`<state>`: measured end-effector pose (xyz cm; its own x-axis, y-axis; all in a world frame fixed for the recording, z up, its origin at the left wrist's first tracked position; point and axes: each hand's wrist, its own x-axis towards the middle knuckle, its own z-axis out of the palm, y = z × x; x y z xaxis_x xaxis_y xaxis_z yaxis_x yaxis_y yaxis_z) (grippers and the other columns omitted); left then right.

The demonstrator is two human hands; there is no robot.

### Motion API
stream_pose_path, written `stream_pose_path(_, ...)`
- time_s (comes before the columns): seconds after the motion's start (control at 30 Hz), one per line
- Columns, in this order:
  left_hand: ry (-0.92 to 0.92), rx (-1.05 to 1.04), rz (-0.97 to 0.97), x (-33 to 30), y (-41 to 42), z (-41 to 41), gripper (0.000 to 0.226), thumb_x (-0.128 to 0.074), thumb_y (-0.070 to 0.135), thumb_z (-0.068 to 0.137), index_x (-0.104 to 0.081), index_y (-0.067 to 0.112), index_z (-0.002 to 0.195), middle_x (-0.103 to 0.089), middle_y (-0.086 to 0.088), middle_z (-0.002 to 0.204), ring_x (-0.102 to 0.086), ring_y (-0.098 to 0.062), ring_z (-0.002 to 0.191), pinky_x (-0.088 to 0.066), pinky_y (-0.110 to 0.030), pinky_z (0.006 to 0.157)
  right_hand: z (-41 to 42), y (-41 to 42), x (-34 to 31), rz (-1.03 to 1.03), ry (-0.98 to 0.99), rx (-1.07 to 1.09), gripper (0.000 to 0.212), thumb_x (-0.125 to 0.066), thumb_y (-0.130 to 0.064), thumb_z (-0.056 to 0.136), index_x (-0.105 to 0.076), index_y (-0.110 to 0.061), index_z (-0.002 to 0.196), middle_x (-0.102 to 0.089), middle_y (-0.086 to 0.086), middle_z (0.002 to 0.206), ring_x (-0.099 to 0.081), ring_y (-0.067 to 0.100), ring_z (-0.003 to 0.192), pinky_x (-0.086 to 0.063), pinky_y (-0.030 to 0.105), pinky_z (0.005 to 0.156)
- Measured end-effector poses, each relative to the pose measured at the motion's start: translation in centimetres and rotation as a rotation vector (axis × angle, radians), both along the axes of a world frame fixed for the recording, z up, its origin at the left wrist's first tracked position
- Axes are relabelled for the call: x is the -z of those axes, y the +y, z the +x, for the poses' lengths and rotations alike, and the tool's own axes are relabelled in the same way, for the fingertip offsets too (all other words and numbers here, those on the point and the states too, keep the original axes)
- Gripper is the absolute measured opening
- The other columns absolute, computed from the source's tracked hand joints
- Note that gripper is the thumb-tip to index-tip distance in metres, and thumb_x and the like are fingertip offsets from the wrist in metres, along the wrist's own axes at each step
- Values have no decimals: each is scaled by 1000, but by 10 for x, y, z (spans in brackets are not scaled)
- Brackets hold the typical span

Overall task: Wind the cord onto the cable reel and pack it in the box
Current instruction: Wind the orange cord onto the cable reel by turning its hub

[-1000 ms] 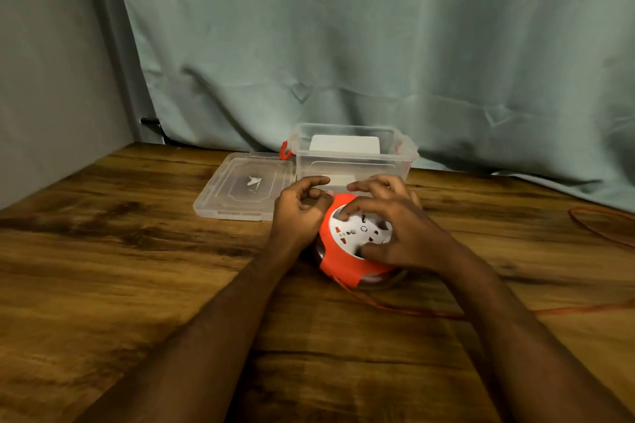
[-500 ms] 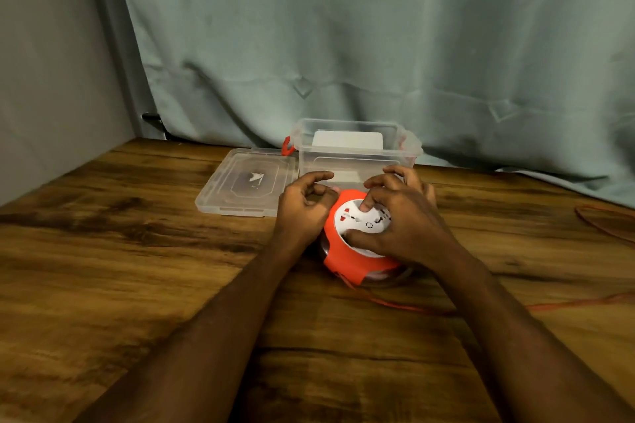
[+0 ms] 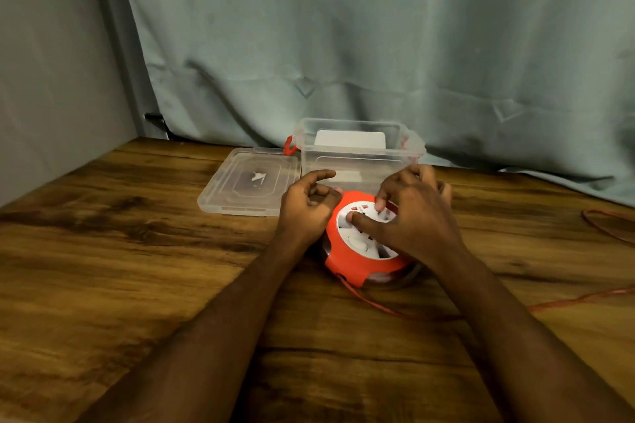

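Winding was in hand, not finished. A long run of thin orange cord (image 3: 388,308) lay loose on the brown wood-grain tabletop (image 3: 137,268), leaving the near edge of the reel and trailing off to the right; a further loop showed at the far right edge. Packing was not begun: the clear plastic storage box (image 3: 357,154) stood open just beyond the reel, its clear flat lid (image 3: 247,182) lying beside it on the left.

The round orange cable reel with white socket face (image 3: 357,244) lay flat, mid-tabletop. Its white face carried sockets and small red marks.

Left hand (image 3: 305,209): curled against the reel's left rim, steadying it. Right hand (image 3: 412,216): draped over the top, fingertips pressed on the white face, judged to be turning it.
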<state>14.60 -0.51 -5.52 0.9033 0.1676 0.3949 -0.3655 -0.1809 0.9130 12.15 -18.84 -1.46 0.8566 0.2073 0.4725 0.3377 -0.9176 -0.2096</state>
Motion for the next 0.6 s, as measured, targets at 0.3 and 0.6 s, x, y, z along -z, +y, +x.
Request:
stream_pose_path(0.3, 10, -1, -2, -1, 0, 0, 33, -68, 14, 93, -66, 18, 126, -75, -6, 89, -74, -18, 85, -62, -38, 79, -16, -12, -16, 0, 365, -420, 54, -63, -38, 66, -62, -63, 113, -26, -15, 166, 1, 2, 153, -7, 49, 118)
stream_pose_path(0.6, 21, 6, -41, -1, -1, 1, 36, -69, 12, 93, -65, 18, 128, -75, -8, 90, -74, -20, 82, -63, -40, 77, -5, -16, -10, -58, 355, -355, 52, -79, -45, 72, -57, -68, 113, -19, -14, 170, 13, 8, 155, 2, 60, 119)
